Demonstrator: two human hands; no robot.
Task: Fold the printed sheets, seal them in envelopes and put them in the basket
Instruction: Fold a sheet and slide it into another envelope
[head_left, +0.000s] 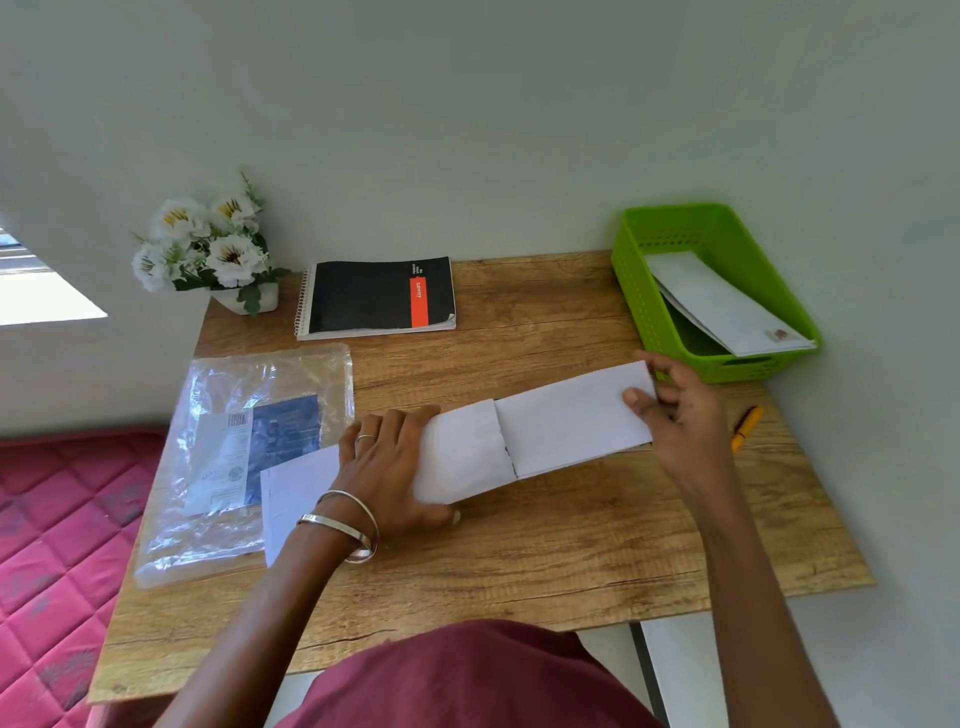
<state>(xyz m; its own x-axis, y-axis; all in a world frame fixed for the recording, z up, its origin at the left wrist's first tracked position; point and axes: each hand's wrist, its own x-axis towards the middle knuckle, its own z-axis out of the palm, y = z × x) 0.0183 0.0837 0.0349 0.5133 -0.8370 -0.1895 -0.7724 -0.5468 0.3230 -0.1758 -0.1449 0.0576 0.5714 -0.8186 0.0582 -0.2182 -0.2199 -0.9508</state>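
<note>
Now left hand (387, 467) flat on envelope (462, 457), fingers straight, right hand (675, 410) fingers pinching folded sheet (571, 415)

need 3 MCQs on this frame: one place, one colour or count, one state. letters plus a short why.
1. Where does the green perforated plastic basket stand on the wooden table?
A. far right corner, by the wall
B. near left corner
C. centre, under the hands

2. What colour is the band on the black spiral-bound notebook?
A. blue
B. orange-red
C. yellow

3. What is the right hand doing?
A. lying flat on the bare table
B. holding the yellow pen
C. pinching the end of the folded white paper sheet

Answers:
1 A: the basket sits at the table's far right edge, white envelopes inside.
2 B: an orange-red strip crosses the black cover.
3 C: thumb and fingers grip the sheet's right end, while the left hand presses the white envelope at the sheet's other end; the pen lies untouched.
</note>
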